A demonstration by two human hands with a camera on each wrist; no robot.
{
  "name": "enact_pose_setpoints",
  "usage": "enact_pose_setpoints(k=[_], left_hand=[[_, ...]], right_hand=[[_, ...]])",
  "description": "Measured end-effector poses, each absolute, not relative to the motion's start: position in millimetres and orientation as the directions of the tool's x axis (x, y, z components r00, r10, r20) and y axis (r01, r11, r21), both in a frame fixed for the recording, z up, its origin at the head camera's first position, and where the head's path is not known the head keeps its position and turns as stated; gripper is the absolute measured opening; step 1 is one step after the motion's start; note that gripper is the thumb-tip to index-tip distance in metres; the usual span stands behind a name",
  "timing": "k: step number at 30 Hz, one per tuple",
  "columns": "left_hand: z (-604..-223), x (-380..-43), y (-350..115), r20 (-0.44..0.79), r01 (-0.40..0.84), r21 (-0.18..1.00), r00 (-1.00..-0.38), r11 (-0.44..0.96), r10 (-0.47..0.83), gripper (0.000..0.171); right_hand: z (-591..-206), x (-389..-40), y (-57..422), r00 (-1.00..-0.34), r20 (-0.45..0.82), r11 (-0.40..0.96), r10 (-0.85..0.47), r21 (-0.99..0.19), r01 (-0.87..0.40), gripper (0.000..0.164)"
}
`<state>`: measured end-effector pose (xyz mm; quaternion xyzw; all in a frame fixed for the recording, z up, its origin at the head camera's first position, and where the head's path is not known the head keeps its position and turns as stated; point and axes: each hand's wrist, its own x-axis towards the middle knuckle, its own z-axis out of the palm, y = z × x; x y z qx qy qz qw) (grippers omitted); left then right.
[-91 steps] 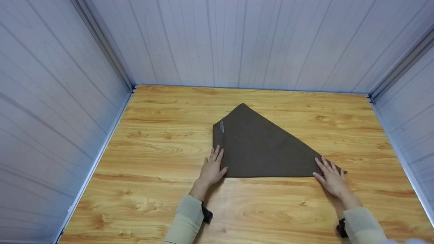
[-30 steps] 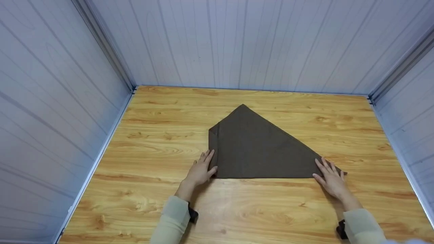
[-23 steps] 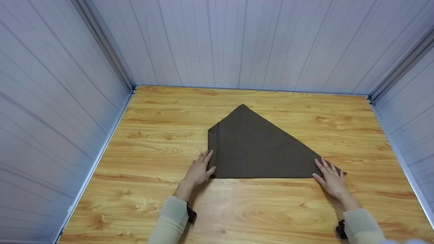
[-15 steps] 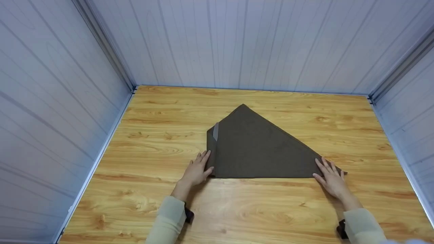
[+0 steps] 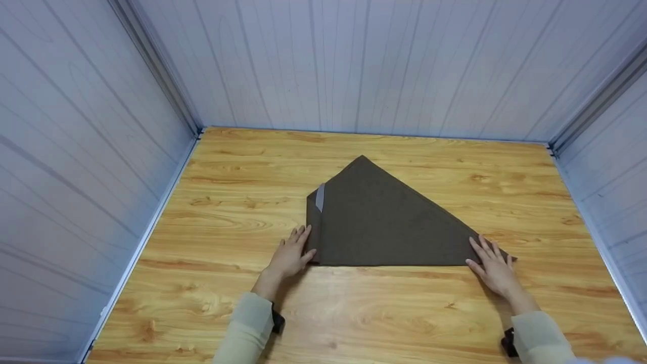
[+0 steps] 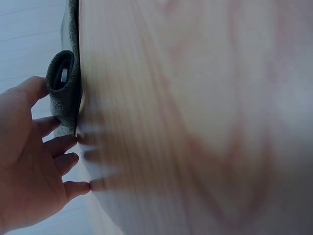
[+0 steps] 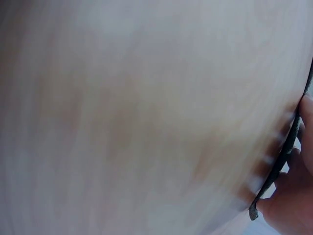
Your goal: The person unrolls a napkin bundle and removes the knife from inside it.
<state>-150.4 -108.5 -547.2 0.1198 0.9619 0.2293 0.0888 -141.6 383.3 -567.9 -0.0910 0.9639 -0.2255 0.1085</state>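
Left grip (image 5: 289, 256) touches rolled brown cloth (image 5: 389, 222); right grip (image 5: 496, 272), tapered corner (image 5: 514, 258).

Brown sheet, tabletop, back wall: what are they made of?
Brown sheet: likely woven fabric, matte; it rolls softly and looks slightly fuzzy in the left wrist view.
Tabletop: wood or wood-print laminate, semi-gloss; grain plus soft sheen.
Back wall: pale panel with grain-like streaks, smooth-looking; material unclear, possibly laminate.
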Motion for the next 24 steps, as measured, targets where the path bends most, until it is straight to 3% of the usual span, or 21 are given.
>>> enact_pose_setpoints(k=[12, 24], left_hand=[[-545.5, -149.0, -107.4, -0.116, 0.184, 0.453, -0.958, 0.872, 0.262, 0.061], [-545.4, -149.7, -100.3, -0.028, 0.232, 0.452, -0.962, 0.861, 0.273, 0.062]], right_hand=[[-566.4, -140.7, 382.5, -0.96, -0.166, 0.88, -0.224, -0.457, -0.127, 0.066], [-567.4, -140.7, 382.7, -0.962, -0.158, 0.877, -0.221, -0.463, -0.125, 0.065]])
